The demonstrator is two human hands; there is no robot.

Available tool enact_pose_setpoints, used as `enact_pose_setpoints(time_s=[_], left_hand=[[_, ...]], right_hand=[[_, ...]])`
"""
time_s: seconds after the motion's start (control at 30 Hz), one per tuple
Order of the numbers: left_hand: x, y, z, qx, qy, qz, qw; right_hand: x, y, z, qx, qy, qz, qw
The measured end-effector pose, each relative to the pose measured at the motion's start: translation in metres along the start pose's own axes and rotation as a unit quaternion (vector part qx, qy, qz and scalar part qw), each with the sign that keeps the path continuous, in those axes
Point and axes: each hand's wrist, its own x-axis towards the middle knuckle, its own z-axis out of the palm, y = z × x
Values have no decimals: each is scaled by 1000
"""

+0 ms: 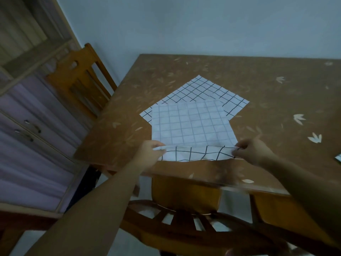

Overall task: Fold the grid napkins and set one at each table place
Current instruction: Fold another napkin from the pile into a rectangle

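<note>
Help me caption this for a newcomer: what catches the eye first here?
First, the white grid napkin at the near edge of the brown table, its hem pinched by the left hand and right hand. Behind it a second napkin lies flat and askew.

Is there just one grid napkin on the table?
No, the near napkin, pinched at its front edge by the left hand and right hand, overlaps a second napkin farther back on the table.
</note>
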Motion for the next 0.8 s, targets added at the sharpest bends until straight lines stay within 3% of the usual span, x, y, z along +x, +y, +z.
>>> enact_pose_setpoints(time_s=[0.07, 0.2, 0.27, 0.37, 0.43, 0.5, 0.6, 0.8], left_hand=[[-3, 5, -2, -19, 17, 2, 1000], [0, 12, -8, -36, 25, 19, 999], [9, 9, -10, -48, 38, 5, 998], [33, 5, -13, -100, 102, -58, 988], [51, 0, -13, -152, 148, -103, 972], [63, -1, -10, -194, 158, -138, 958], [79, -11, -8, -200, 118, -162, 959], [115, -27, -11, -206, 57, -161, 964]], right_hand=[[-1, 5, -11, -6, -17, 6, 1000], [1, 5, -24, -109, -147, 49, 982], [8, 8, -25, -92, -158, 55, 982], [38, 18, -21, 98, -56, 79, 990], [58, 20, -11, 266, 9, 126, 956], [61, -4, -6, 344, 58, 157, 924], [74, -24, 5, 360, 89, 169, 913], [119, -28, 23, 298, 108, 168, 933]])
